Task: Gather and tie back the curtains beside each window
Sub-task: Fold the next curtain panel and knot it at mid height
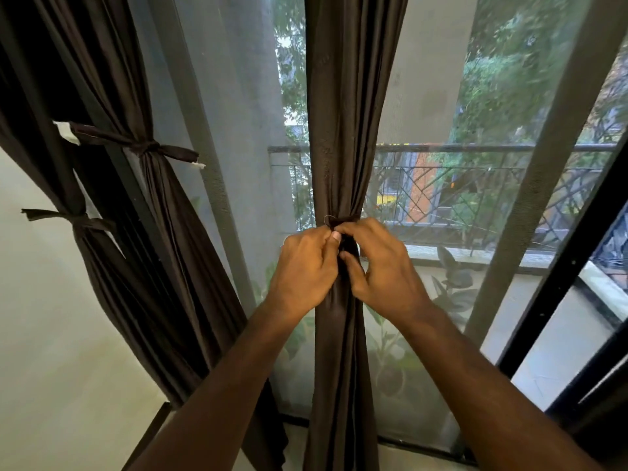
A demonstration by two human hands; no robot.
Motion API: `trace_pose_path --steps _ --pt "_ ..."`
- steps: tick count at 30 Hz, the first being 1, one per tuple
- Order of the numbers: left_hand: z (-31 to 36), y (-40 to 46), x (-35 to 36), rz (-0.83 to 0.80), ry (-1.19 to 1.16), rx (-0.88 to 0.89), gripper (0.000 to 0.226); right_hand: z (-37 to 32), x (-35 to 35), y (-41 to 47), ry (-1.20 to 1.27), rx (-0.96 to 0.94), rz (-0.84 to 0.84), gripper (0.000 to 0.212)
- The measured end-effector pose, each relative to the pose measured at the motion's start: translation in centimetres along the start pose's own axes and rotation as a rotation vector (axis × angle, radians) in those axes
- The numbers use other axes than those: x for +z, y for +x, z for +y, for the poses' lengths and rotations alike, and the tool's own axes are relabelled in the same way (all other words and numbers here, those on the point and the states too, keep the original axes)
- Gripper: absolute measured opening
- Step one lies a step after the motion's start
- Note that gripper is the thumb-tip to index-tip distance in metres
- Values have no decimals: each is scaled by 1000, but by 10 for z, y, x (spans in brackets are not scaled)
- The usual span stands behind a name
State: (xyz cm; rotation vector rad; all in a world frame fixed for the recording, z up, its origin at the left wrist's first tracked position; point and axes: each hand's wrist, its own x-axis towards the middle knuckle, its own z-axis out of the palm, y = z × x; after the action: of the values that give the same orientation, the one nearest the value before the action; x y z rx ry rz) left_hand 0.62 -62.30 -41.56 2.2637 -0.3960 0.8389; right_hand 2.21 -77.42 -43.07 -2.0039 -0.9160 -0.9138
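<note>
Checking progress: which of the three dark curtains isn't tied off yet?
The middle curtain, which both hands grip at its gathered waist; the two curtains on the left already carry knotted ties.

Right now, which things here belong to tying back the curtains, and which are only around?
Belong to the job:
- middle curtain, gathered
- its tie band
- left hand and right hand, both pinching the band
- two tied curtains at the left

Only around:
- insect screen
- balcony railing
- potted plant
</note>
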Motion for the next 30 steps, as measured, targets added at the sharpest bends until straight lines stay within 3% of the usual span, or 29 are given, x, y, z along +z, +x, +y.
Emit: trace_pose_path --steps 5,8,10,14,17,20,25,28,30 --pt "3 2 -5 -208 222 80 31 1 4 5 -137 22 42 29" --pt "0 5 -7 -223 249 130 19 2 6 11 -224 39 13 20" --pt "-1 2 -6 -206 234 137 19 4 6 14 -266 79 4 9" --pt "2 -8 -1 -168 98 152 23 1 5 12 -279 182 -66 6" --pt "-3 -3 0 -146 118 258 20 3 -1 13 -262 201 -119 11" --pt "-11 1 1 -123 128 253 31 6 -6 17 -178 229 -104 21" --pt "-5 7 -6 -91 -13 192 25 -2 -10 5 38 228 192 29" --pt "-1 14 -12 -173 -61 156 23 -4 -10 1 -87 131 105 21" --pt "2 16 -12 -212 -10 162 23 -3 -10 3 -171 128 14 29"
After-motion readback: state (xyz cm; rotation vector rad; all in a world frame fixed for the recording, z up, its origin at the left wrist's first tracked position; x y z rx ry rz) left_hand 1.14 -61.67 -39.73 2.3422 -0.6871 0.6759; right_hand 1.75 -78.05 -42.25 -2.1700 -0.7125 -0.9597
